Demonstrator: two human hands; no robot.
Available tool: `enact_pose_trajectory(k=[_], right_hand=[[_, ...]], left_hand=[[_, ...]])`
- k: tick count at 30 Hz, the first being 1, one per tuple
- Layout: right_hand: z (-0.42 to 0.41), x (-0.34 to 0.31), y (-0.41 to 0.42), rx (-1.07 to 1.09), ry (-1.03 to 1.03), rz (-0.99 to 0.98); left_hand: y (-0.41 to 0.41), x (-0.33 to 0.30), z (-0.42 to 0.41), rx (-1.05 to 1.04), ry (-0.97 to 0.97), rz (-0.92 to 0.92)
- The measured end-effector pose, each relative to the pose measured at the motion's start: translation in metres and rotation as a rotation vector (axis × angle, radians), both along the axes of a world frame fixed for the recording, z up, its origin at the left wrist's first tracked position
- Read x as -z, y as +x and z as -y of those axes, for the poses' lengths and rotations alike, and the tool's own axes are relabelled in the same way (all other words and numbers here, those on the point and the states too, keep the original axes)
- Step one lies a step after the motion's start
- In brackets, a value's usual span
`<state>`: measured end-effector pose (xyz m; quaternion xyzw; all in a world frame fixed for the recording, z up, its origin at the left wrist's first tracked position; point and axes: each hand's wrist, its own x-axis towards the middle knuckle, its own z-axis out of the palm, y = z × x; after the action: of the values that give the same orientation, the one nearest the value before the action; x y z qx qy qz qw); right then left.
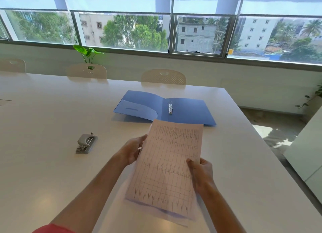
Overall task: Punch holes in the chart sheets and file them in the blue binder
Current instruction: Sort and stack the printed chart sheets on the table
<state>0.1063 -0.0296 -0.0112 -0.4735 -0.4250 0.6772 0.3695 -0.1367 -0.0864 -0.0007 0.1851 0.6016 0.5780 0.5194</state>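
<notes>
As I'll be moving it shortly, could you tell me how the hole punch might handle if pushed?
The hole punch looks metal, so probably heavy for its size. Its flat base rests on the smooth table, so it should slide, not tip.

Chart sheets [169,164] in both hands [134,150], above table [52,128]

We find bare white table [43,114] on most sides. To our left only the grey hole punch [86,143] stands on it, well apart from the left hand [133,150], with open surface all around it. Ahead, the blue binder [184,110] lies open and flat; its upright metal rings [170,107] are the one raised thing there. The chart sheets [167,166] we hold hang above the table between us and the binder, their far edge overlapping its near edge in view. Beyond the right hand [203,173] the tabletop runs bare to its right edge. Chairs [163,77] line the far side.
</notes>
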Motion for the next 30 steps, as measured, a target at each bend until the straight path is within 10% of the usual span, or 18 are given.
enact_pose_trajectory(k=[20,30], right_hand=[[-0.037,-0.07,0.017,-0.065,0.529,-0.151],[-0.026,-0.08,0.005,0.106,0.8,-0.079]], left_hand=[[0.027,-0.096,-0.002,0.02,0.608,-0.379],[0.037,-0.09,-0.003,-0.031,0.574,-0.464]])
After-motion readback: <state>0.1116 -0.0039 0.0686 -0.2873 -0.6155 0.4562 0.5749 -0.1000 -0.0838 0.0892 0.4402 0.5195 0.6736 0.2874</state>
